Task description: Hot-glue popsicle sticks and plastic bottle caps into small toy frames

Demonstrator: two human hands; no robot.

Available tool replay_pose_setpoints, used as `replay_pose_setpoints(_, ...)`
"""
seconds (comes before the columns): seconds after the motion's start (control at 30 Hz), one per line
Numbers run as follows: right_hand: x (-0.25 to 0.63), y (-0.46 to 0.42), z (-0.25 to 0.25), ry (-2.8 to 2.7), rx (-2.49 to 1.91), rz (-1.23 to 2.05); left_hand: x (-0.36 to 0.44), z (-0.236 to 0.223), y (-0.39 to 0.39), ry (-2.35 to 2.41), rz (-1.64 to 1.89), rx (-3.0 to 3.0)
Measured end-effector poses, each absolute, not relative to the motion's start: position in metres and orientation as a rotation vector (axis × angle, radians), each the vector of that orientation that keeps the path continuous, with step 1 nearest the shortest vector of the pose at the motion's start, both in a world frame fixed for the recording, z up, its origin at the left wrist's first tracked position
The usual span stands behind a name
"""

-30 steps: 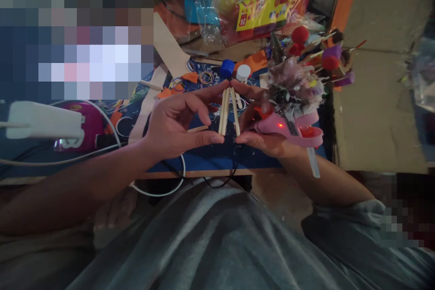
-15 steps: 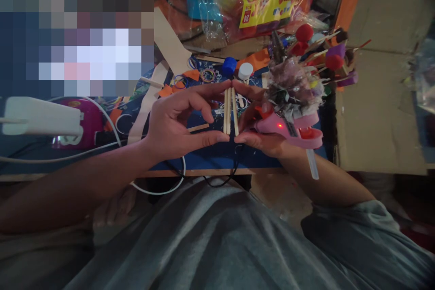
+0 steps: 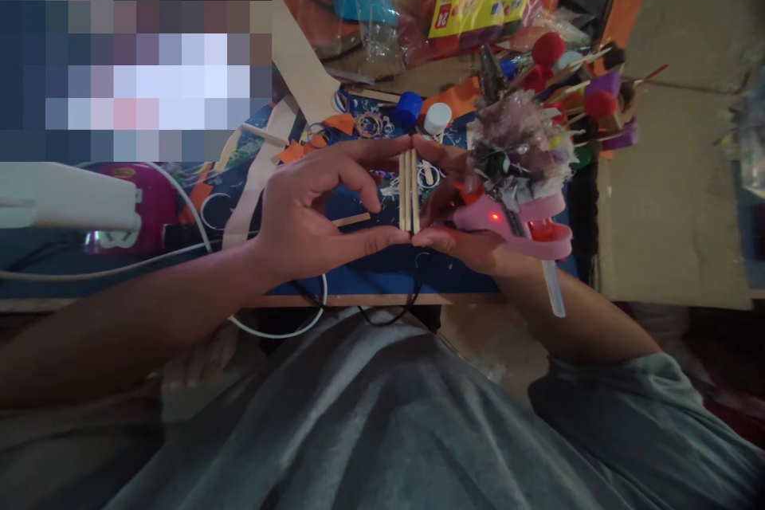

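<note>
Over the blue tabletop (image 3: 370,279), two pale slim wooden sticks (image 3: 406,191) are pinched by their ends between thumb and fingertip of the left hand (image 3: 299,211); just beside them, a third pale wooden stick (image 3: 416,195) is pinched likewise by the right hand (image 3: 460,245), where a pink plastic glue gun (image 3: 481,217) is also held.

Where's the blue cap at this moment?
In the head view, the blue cap is above and slightly right of centre, immediately left of the white cap, beyond the wooden sticks held between left hand and right hand.
</note>
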State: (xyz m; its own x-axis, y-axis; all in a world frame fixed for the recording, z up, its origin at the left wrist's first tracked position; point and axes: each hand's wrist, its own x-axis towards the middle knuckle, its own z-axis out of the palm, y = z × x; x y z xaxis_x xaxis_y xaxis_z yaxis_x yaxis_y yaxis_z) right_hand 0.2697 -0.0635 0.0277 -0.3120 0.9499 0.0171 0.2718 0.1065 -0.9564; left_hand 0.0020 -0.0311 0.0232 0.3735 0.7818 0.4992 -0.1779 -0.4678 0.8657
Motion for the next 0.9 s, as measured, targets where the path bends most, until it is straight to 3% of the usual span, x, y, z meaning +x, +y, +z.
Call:
replay_pose_setpoints(0.4,0.254,-0.056,0.043,-1.694,-1.214,1.141,0.003,0.021,-0.028,0.562,1.203,1.638)
replay_pose_setpoints(0.9,0.258,-0.060,0.028,-1.614,-1.228,1.314,0.001,0.020,-0.028,0.635,1.183,1.653)
